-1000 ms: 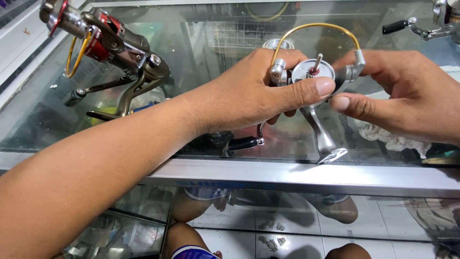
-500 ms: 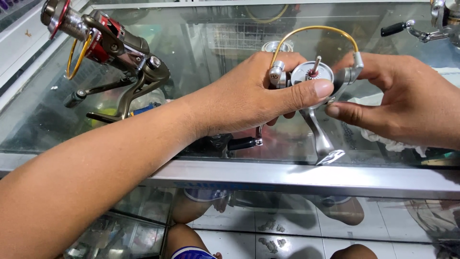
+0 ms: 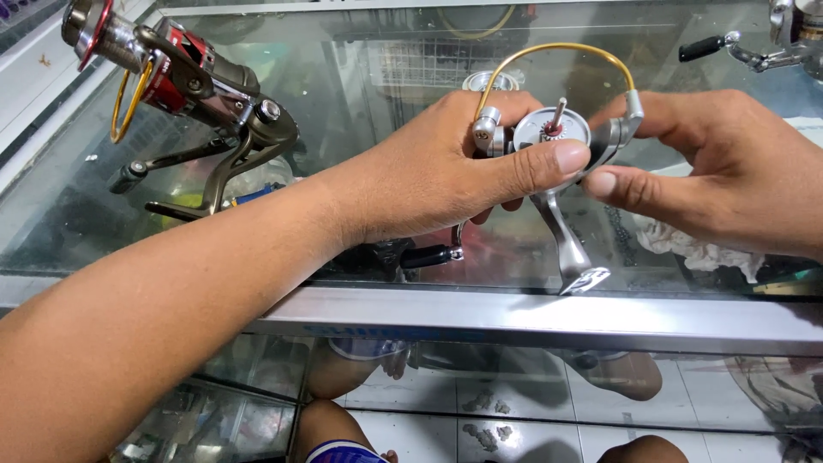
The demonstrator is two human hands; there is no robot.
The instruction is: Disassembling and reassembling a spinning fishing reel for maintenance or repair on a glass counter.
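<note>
Silver metal fills both hands: a fishing reel is held just above the glass table, near its front metal edge. The left hand wraps the reel body from the left, its grip closed around it, thumb pressed flat across the round silver face below a short upright shaft. The right hand comes in from the right, its grip narrow, thumb and forefinger pinched on the reel's right side where the gold wire arm meets its grey fitting. That wire arches over the top of the reel. The reel's flat silver foot hangs down toward the table edge. A second reel, red and dark grey, lies well apart at the far left on the glass. Another handle shows at the top right corner.
</note>
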